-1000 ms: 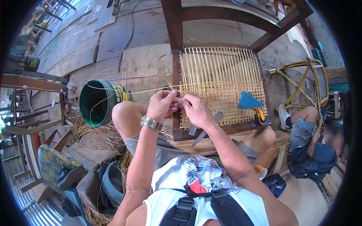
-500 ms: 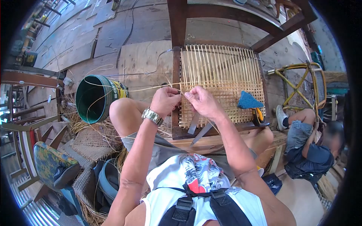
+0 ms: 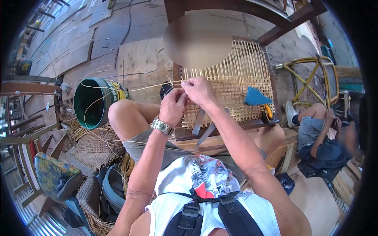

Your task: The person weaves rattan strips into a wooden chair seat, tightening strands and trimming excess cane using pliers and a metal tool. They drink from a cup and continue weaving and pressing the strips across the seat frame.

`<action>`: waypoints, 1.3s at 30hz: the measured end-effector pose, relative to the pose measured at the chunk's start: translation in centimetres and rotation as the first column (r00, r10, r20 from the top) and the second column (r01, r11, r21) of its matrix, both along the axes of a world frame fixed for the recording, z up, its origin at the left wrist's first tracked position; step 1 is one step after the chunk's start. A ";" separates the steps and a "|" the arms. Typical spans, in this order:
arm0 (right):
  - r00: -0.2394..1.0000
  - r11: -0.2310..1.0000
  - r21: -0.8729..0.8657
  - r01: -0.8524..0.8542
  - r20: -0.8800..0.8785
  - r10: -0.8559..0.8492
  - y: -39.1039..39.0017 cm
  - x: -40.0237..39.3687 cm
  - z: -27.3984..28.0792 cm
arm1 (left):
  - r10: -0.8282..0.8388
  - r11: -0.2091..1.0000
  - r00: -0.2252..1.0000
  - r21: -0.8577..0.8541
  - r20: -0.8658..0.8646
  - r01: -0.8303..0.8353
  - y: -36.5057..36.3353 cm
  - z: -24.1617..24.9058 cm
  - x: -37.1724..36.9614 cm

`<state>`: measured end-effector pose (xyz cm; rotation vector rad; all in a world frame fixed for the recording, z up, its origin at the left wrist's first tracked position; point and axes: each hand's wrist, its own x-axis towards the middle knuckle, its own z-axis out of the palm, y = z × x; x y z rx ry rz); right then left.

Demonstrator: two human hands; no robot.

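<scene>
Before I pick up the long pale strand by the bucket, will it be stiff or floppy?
Probably springy rather than limp: strands beside it bow smoothly across the bucket. The pale strand looks thin, so likely light. Those loops might snag it.

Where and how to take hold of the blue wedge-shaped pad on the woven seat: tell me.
Best come from above and pinch the blue pad across its broad left end, fingers on the upper and lower edges. It lies on top of the woven seat, its upper face uncovered. The right end tapers to a point near the yellow-handled tool, so likely offers less grip.
</scene>
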<state>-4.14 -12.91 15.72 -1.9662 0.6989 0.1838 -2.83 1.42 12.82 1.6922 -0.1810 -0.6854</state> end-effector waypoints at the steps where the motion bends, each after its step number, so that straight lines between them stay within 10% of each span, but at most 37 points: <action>1: 0.998 0.984 -0.178 -0.030 0.041 0.038 0.2 0.3 -0.8 | -0.009 1.000 0.996 0.029 0.094 0.006 0.3 -0.4 0.2; 8: 0.894 0.923 -0.352 0.155 0.448 0.021 -3.7 -9.3 1.7 | -0.035 0.991 0.958 -0.137 -0.284 -0.004 -0.8 0.3 -0.3; 11: 0.880 0.934 -0.023 0.356 0.346 -0.327 -9.5 -18.1 6.0 | -0.036 0.960 0.865 -0.258 -0.501 -0.109 -0.7 -0.2 0.2; 13: 0.864 0.771 -0.421 0.477 0.387 -0.323 -14.2 -22.7 5.1 | -0.033 0.951 0.801 -0.266 -0.598 -0.159 0.1 -0.9 1.3; 25: 0.983 0.495 -0.866 0.066 0.142 0.116 -19.4 -25.8 -3.3 | 0.170 0.967 0.890 -0.103 -0.424 -0.233 -0.6 -1.3 0.8; 28: 0.957 0.792 -0.549 0.268 0.249 -0.151 -21.0 -26.8 -1.2 | 0.203 0.966 0.913 -0.077 -0.355 -0.245 -0.6 -0.5 0.4; 29: 0.875 0.872 -0.104 0.478 0.140 -0.463 -21.5 -26.9 0.7 | 0.182 0.966 0.909 -0.103 -0.374 -0.236 -0.5 -0.3 0.5; 32: 0.757 0.828 0.271 0.491 0.337 -0.560 -20.2 -25.5 5.3 | 0.189 0.958 0.898 -0.124 -0.397 -0.257 -0.7 0.8 0.1; 39: 0.956 0.942 0.285 0.177 0.180 -0.234 -13.5 -14.5 11.6 | 0.201 0.954 0.873 -0.115 -0.444 -0.278 -0.9 2.3 0.0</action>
